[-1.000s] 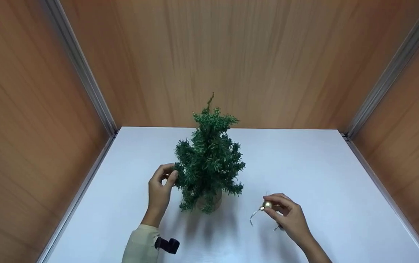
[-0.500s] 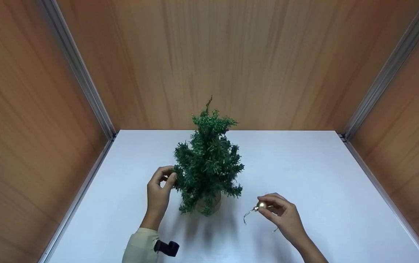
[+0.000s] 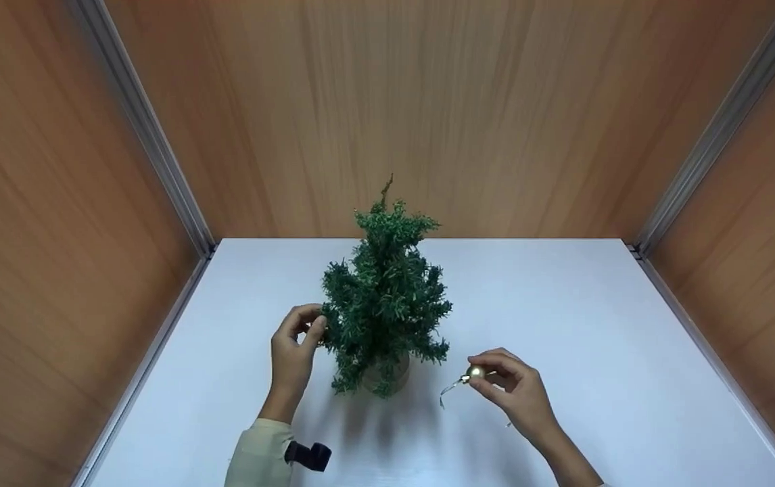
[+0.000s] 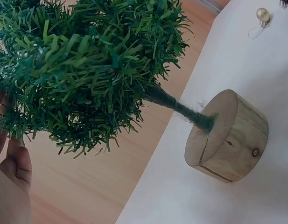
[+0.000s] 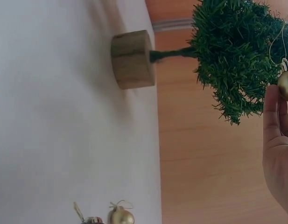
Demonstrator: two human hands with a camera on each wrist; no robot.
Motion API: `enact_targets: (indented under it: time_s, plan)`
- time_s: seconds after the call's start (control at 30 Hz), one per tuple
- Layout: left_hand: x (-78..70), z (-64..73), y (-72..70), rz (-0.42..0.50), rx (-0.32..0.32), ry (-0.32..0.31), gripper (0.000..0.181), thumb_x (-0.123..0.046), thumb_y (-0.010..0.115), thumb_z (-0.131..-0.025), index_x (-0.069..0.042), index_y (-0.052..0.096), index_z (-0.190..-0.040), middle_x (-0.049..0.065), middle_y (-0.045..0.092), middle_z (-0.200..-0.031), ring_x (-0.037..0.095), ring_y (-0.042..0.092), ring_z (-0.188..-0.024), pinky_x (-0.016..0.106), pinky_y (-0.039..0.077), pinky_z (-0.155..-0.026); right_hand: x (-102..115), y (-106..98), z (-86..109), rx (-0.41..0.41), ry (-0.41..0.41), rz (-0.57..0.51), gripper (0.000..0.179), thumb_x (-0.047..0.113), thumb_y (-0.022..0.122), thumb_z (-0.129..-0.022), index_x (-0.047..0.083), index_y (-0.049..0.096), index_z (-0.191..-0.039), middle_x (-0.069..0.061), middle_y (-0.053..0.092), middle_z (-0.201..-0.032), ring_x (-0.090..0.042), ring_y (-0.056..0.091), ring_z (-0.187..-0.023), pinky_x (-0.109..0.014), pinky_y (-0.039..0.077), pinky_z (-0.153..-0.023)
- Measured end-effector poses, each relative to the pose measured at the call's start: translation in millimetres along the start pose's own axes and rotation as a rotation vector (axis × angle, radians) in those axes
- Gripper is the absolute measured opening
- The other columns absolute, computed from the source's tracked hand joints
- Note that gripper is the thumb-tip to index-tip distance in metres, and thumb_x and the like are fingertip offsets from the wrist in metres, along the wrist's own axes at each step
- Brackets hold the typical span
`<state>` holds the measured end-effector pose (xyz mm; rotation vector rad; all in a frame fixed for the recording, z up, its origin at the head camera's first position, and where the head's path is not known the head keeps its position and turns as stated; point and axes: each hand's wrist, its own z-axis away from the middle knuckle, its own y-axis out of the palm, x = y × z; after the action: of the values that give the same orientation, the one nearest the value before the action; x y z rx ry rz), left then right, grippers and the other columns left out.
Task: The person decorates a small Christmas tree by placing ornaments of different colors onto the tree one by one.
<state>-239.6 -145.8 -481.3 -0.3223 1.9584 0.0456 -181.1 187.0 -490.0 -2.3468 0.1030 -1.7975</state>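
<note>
A small artificial Christmas tree (image 3: 387,297) stands upright on a round wooden base (image 4: 235,144), in the middle of the table. At its left side, my left hand (image 3: 294,348) pinches the outer branches, its fingertips partly hidden by the foliage. To the right of the tree, my right hand (image 3: 519,392) holds a gold bauble (image 3: 475,373) between thumb and fingers. The bauble's cap and loose cord (image 3: 450,390) point toward the tree. In the right wrist view that gold bauble (image 5: 286,86) overlaps the edge of the branches.
Another gold bauble (image 5: 122,216) lies on the white table (image 3: 631,352) beside a dark red one (image 5: 93,222); the right hand mostly hides them in the head view. Wooden panels (image 3: 496,122) with metal corner rails (image 3: 151,135) enclose the table at the back and both sides.
My right hand has moved left and slightly up, bringing the gold bauble closer to the tree. The left hand stays at the branches, and the tree stands as before.
</note>
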Motion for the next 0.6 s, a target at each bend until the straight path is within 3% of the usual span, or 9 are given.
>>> enact_targets:
  time_s: [0.37,0.6]
  plan:
    - [-2.1,-1.3,-0.6,0.035,-0.008,-0.012,0.020,-0.011,0.061,-0.098,-0.004,0.065,-0.116,0.005,0.062,-0.102,0.012,0.057,-0.090,0.022,0.048,-0.075,9,8,-2.5,-0.023,-0.031,0.001,0.026,0.010,0.079,-0.083,0.007,0.071,-0.107,-0.014,0.063,-0.105,-0.016,0.065,-0.093,-0.025,0.057,-0.083]
    - [-5.3,-4.0,-2.1,0.048,-0.012,0.046,0.019,-0.012,0.060,-0.098,-0.003,0.065,-0.114,0.005,0.062,-0.102,0.012,0.057,-0.090,0.022,0.048,-0.074,16,13,-5.3,0.005,-0.049,-0.019,0.026,0.012,0.078,-0.084,0.007,0.071,-0.108,-0.014,0.062,-0.106,-0.017,0.065,-0.094,-0.025,0.057,-0.083]
